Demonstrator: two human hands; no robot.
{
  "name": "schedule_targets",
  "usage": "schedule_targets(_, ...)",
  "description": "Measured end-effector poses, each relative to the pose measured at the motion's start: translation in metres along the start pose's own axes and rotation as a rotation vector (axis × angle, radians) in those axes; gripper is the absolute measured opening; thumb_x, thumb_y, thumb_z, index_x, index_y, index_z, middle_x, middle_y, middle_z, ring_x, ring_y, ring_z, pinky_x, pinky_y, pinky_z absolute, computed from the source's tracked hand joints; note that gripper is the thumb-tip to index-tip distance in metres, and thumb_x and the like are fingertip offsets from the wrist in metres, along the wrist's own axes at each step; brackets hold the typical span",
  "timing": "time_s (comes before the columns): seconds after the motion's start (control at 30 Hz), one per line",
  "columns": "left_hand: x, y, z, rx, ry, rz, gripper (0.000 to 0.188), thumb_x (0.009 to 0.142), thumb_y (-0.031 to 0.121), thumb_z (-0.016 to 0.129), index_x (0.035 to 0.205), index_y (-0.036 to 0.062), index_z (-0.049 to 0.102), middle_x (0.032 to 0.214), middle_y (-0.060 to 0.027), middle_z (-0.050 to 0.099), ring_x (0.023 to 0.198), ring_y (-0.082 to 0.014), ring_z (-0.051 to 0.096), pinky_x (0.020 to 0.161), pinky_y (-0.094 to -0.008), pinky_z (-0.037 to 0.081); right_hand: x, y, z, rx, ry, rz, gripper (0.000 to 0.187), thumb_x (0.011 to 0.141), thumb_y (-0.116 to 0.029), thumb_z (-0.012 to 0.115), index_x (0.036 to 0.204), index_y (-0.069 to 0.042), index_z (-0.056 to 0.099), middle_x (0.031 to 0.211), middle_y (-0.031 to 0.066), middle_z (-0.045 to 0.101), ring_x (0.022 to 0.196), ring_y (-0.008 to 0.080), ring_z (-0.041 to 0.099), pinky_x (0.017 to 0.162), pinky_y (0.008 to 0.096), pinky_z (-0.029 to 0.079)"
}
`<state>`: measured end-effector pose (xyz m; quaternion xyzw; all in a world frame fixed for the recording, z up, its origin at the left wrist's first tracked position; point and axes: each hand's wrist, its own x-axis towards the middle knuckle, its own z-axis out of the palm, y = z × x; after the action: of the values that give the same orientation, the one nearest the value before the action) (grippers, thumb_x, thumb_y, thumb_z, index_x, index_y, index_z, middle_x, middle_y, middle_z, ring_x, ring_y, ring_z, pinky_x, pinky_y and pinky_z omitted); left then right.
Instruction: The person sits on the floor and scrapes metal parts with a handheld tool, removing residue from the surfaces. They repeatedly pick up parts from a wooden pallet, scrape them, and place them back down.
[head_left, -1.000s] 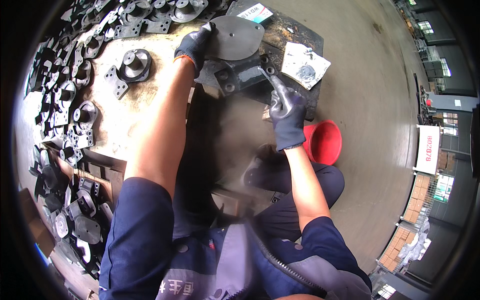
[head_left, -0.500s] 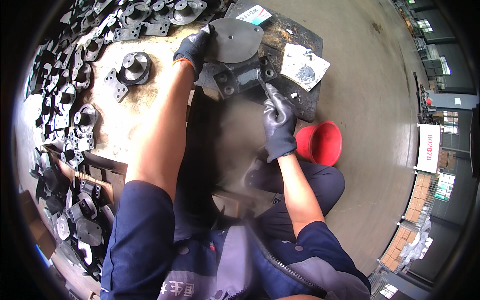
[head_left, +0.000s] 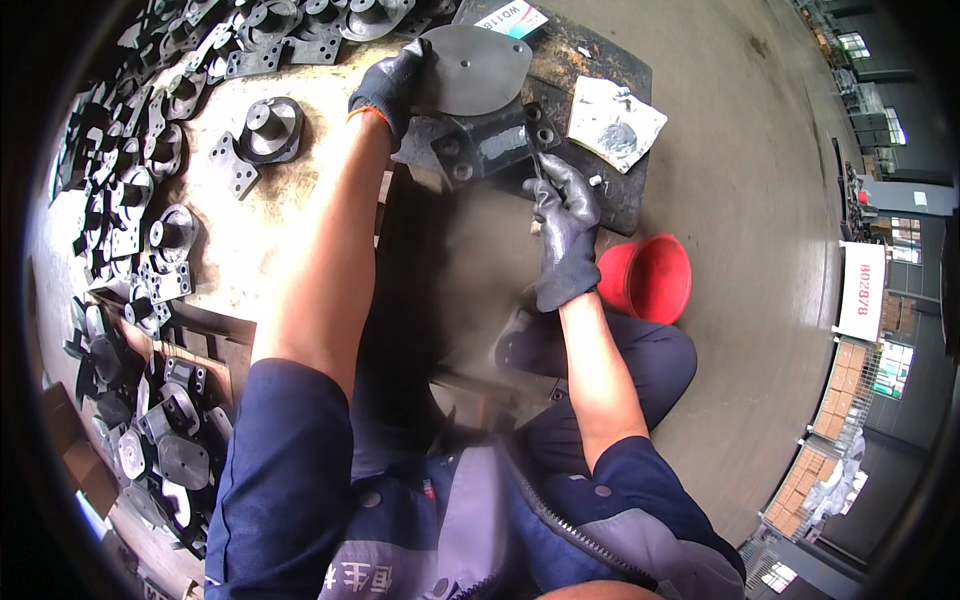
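Observation:
My left hand [head_left: 388, 88], in a dark glove, is closed on the left edge of a flat grey metal plate [head_left: 475, 75] with small holes. The plate stands tilted above a dark bracket [head_left: 458, 170] with large holes at its corners. A smear of light grey paste [head_left: 503, 147] lies along the bracket's middle. My right hand [head_left: 570, 215], also gloved, pinches a thin dark tool [head_left: 539, 168] whose tip is close to the bracket's near right side; its exact kind is hard to make out. Right of the bracket, a white sheet [head_left: 590, 110] carries a grey lump of paste [head_left: 620, 138].
Many metal parts with round posts [head_left: 170, 235] crowd the left of the wooden table [head_left: 315, 125]; one such part [head_left: 268, 130] sits apart. A white box [head_left: 510, 18] lies at the back. A red bucket [head_left: 660, 280] stands beside my right knee. More plates [head_left: 183, 460] are piled lower left.
My right hand has shifted slightly right and turned, and the tool's tip has moved from the paste toward the bracket's near right edge. My left hand keeps its grip on the plate.

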<state>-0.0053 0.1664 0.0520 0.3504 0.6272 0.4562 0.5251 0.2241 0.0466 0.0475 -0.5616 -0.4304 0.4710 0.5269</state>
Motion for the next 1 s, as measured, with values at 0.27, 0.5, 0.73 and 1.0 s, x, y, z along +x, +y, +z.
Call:
schedule_targets(0.27,-0.002,-0.001,0.000,-0.050,-0.001,0.005,0.054,0.084,0.048,0.053,0.106,-0.0016,0.061,0.098,-0.0109,0.063,0.085,-0.0183,0.057,0.078,-0.0295,0.043,-0.003,0.006,0.003,0.050,0.024,0.018,0.025,0.079,0.013,0.051,0.101,0.003,0.054,0.102,0.0097,0.055,0.077,0.0161,0.057,0.071,0.0253,0.048)
schedule_targets(0.5,-0.011,0.007,0.005,-0.094,0.007,0.009,0.052,0.084,0.046,0.053,0.105,-0.0016,0.061,0.098,-0.0111,0.063,0.087,-0.0184,0.057,0.078,-0.0293,0.043,-0.004,0.017,0.004,0.033,0.007,-0.076,0.022,0.080,0.010,0.052,0.101,0.002,0.054,0.095,0.0087,0.058,0.077,0.0157,0.058,0.071,0.0254,0.048)
schedule_targets(0.73,-0.003,-0.002,0.002,-0.115,0.025,0.003,0.049,0.085,0.045,0.054,0.104,0.0002,0.062,0.099,-0.0104,0.063,0.088,-0.0188,0.057,0.080,-0.0297,0.043,-0.008,0.013,0.012,-0.033,0.018,-0.126,0.020,0.081,0.010,0.052,0.099,0.002,0.055,0.090,0.0074,0.060,0.077,0.0145,0.059,0.071,0.0251,0.048)
schedule_targets(1.0,-0.011,0.004,0.004,-0.094,0.022,-0.003,0.052,0.084,0.046,0.053,0.105,-0.0003,0.062,0.100,-0.0107,0.063,0.089,-0.0195,0.057,0.081,-0.0306,0.042,-0.011,0.020,0.014,-0.043,-0.027,-0.188,0.022,0.079,0.012,0.054,0.098,0.002,0.057,0.093,0.0069,0.059,0.081,0.0126,0.056,0.073,0.0241,0.047)
